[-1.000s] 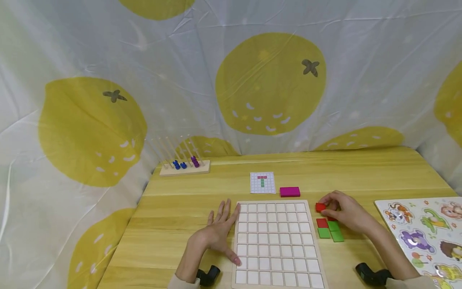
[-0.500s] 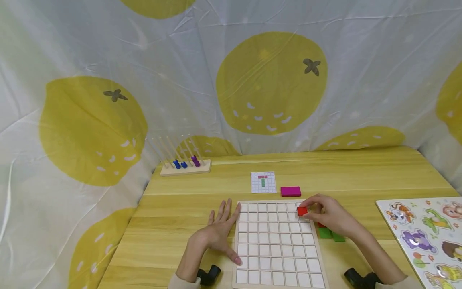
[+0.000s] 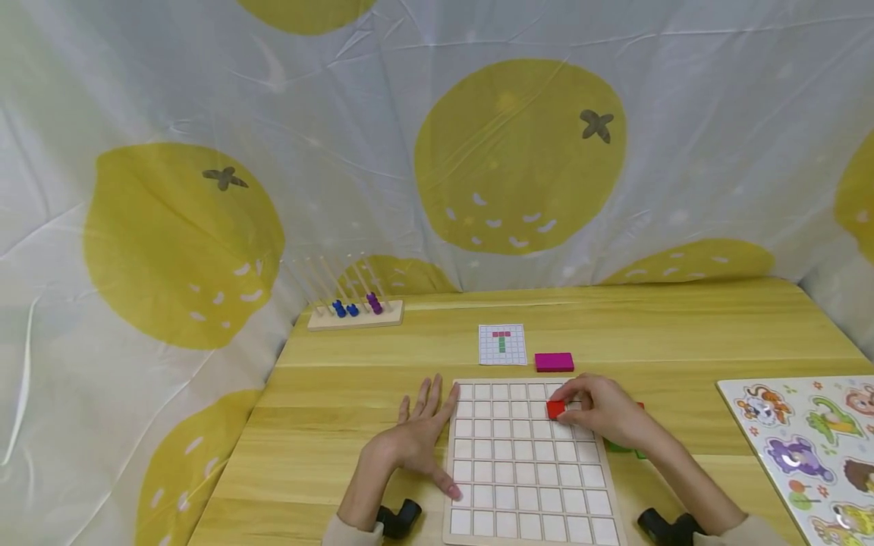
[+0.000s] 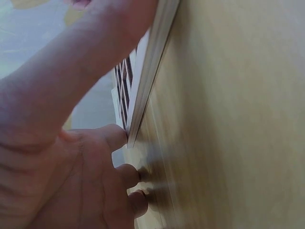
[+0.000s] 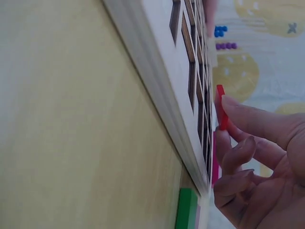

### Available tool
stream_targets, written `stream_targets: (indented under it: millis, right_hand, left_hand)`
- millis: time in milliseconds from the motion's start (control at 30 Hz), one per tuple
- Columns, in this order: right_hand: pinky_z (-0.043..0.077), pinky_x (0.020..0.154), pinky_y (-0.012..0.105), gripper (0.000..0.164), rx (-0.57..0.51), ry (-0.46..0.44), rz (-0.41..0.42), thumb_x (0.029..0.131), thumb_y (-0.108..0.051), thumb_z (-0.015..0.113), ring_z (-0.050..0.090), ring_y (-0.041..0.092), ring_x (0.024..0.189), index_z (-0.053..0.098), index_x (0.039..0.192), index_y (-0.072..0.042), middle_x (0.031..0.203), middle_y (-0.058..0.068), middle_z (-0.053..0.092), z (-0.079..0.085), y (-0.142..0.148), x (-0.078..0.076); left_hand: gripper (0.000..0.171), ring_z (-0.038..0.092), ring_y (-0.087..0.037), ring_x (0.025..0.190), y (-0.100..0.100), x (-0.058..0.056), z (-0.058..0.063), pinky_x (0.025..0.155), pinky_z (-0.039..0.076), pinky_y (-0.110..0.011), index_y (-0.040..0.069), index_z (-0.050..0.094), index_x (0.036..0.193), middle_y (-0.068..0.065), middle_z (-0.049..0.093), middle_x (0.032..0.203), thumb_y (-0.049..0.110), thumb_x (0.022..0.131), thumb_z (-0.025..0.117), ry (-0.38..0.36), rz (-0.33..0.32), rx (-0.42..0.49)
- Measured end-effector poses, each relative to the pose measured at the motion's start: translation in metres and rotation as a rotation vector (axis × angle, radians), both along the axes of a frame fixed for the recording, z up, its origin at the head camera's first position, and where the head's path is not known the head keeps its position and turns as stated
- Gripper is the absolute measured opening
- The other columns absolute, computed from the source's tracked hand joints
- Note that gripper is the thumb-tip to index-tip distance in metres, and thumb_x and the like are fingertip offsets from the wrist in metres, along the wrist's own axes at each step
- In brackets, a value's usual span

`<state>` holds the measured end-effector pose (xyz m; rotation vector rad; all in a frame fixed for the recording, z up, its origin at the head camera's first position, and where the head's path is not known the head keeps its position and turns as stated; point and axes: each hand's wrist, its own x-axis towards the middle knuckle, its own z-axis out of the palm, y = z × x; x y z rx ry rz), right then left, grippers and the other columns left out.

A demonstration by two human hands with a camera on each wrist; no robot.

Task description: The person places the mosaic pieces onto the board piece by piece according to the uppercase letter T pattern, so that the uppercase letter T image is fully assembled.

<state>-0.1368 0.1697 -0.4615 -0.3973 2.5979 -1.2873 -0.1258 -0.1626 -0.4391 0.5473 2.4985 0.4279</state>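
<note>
Between thumb and fingertips my right hand (image 3: 604, 409) pinches a red square tile (image 3: 556, 410), held over the upper right of the wooden grid board (image 3: 519, 459). In the right wrist view the thin tile (image 5: 222, 107) is seen edge-on, above the board's cells. My left hand (image 3: 413, 444) lies spread along the board's left edge, its thumb and index fingertip on the frame. In the left wrist view that hand's fingers (image 4: 127, 176) reach down to the table beside the board. Green tiles (image 3: 617, 446) and a bit of red lie right of the board, mostly hidden by my right hand.
A pattern card (image 3: 502, 345) with a red and green T lies behind the board, beside a magenta block (image 3: 554, 362). At the back left stands a peg rack (image 3: 355, 315) with blue and purple beads. An animal puzzle board (image 3: 806, 444) covers the right side.
My right hand has carried the red tile left from the loose tiles to above the board's upper right cells. The left hand has kept its place at the board's edge.
</note>
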Motion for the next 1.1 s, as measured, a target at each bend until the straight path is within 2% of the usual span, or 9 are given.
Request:
stream_targets:
  millis: [167, 333, 467, 567, 600, 700, 867, 1000, 1100]
  right_hand:
    - [0.034, 0.057, 0.022, 0.022, 0.005, -0.011, -0.016, 0.084, -0.013, 0.085, 0.04, 0.011, 0.063, 0.077, 0.105, -0.01, 0.085, 0.0, 0.064, 0.0, -0.008, -0.002]
    - [0.037, 0.059, 0.022, 0.02, 0.014, -0.017, -0.032, 0.084, -0.012, 0.085, 0.043, 0.013, 0.066, 0.078, 0.103, -0.011, 0.09, 0.001, 0.068, 0.001, -0.015, -0.004]
    - [0.037, 0.059, 0.023, 0.021, 0.011, -0.018, -0.032, 0.082, -0.011, 0.086, 0.043, 0.014, 0.067, 0.079, 0.101, -0.009, 0.091, 0.002, 0.07, 0.001, -0.019, -0.004]
    - [0.036, 0.059, 0.023, 0.022, 0.014, -0.018, -0.039, 0.08, -0.012, 0.088, 0.044, 0.015, 0.068, 0.079, 0.1, -0.009, 0.091, 0.001, 0.071, 0.0, -0.022, -0.006]
    - [0.037, 0.059, 0.023, 0.022, 0.017, -0.019, -0.043, 0.08, -0.012, 0.089, 0.044, 0.015, 0.068, 0.08, 0.1, -0.01, 0.091, 0.001, 0.072, 0.0, -0.022, -0.007]
    - [0.038, 0.059, 0.023, 0.023, 0.025, -0.017, -0.054, 0.078, -0.012, 0.09, 0.046, 0.016, 0.07, 0.081, 0.099, -0.011, 0.091, 0.001, 0.072, -0.001, -0.024, -0.008]
    - [0.037, 0.061, 0.023, 0.023, 0.041, -0.003, -0.045, 0.078, -0.013, 0.09, 0.047, 0.016, 0.073, 0.082, 0.1, -0.012, 0.09, -0.001, 0.074, -0.001, -0.026, -0.009]
    - [0.038, 0.061, 0.023, 0.024, 0.038, -0.002, -0.035, 0.077, -0.013, 0.09, 0.047, 0.015, 0.073, 0.082, 0.1, -0.012, 0.088, -0.002, 0.073, -0.001, -0.026, -0.009]
    - [0.038, 0.06, 0.023, 0.024, 0.032, -0.012, -0.036, 0.077, -0.013, 0.091, 0.046, 0.015, 0.073, 0.082, 0.099, -0.012, 0.088, -0.002, 0.073, -0.001, -0.026, -0.009]
  left_hand:
    - [0.15, -0.019, -0.04, 0.16, 0.0, 0.0, 0.0, 0.128, -0.006, -0.066, 0.016, -0.006, 0.167, -0.021, -0.022, 0.171, 0.049, 0.062, 0.096, 0.001, -0.001, 0.0]
    - [0.152, -0.021, -0.039, 0.159, -0.002, -0.003, -0.004, 0.127, -0.008, -0.067, 0.019, -0.007, 0.167, -0.02, -0.023, 0.171, 0.051, 0.061, 0.096, -0.01, -0.003, 0.009]
    - [0.156, -0.025, -0.037, 0.158, -0.006, -0.008, -0.015, 0.125, -0.011, -0.069, 0.027, -0.013, 0.166, -0.017, -0.028, 0.17, 0.062, 0.057, 0.093, -0.011, -0.019, 0.046]
    - [0.158, -0.029, -0.035, 0.157, -0.01, -0.011, -0.026, 0.124, -0.013, -0.069, 0.031, -0.019, 0.164, -0.015, -0.033, 0.168, 0.07, 0.055, 0.089, -0.012, -0.024, 0.051]
    - [0.158, -0.029, -0.035, 0.157, -0.01, -0.012, -0.027, 0.125, -0.012, -0.068, 0.031, -0.019, 0.164, -0.014, -0.033, 0.168, 0.07, 0.055, 0.089, -0.015, -0.023, 0.039]
    - [0.158, -0.027, -0.036, 0.158, -0.008, -0.01, -0.022, 0.125, -0.012, -0.068, 0.028, -0.017, 0.165, -0.015, -0.032, 0.168, 0.065, 0.056, 0.092, -0.015, -0.021, 0.025]
    - [0.153, -0.02, -0.039, 0.16, 0.0, -0.003, -0.003, 0.127, -0.006, -0.067, 0.02, -0.008, 0.167, -0.02, -0.023, 0.171, 0.052, 0.06, 0.096, -0.004, -0.001, -0.006]
    - [0.152, -0.021, -0.038, 0.16, -0.001, -0.002, -0.001, 0.128, -0.008, -0.066, 0.021, -0.008, 0.167, -0.019, -0.024, 0.171, 0.052, 0.061, 0.096, -0.014, 0.003, 0.004]
    - [0.154, -0.024, -0.038, 0.159, -0.003, -0.004, -0.005, 0.126, -0.009, -0.067, 0.024, -0.011, 0.167, -0.018, -0.026, 0.17, 0.056, 0.059, 0.095, -0.025, -0.004, 0.035]
